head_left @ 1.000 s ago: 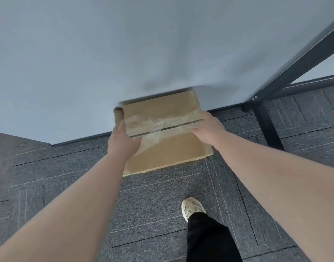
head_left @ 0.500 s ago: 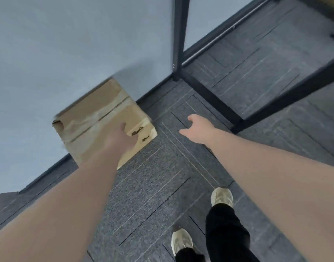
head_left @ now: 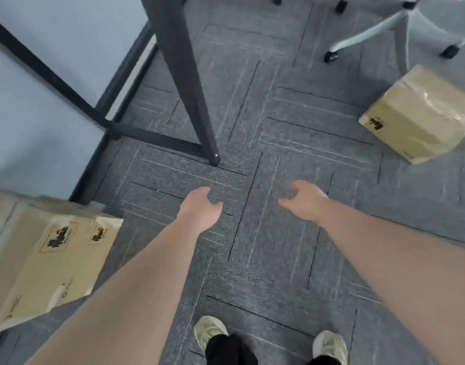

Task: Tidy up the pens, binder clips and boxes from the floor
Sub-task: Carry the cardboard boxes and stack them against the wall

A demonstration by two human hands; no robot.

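Two tan taped cardboard boxes on grey carpet: one far left (head_left: 49,256), one far right (head_left: 421,117). Left hand (head_left: 199,210) and right hand (head_left: 303,200): empty, fingers loosely curled apart.

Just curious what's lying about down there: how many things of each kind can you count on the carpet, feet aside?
Cardboard boxes: 2, one by the wall, one near the chair
Office chair base: 1
Black desk frame: 1
Pens: 0 in view
Binder clips: 0 in view
Total: 4

left cardboard box (head_left: 46,259) cut by the frame edge; chair base (head_left: 394,30) cropped at top.
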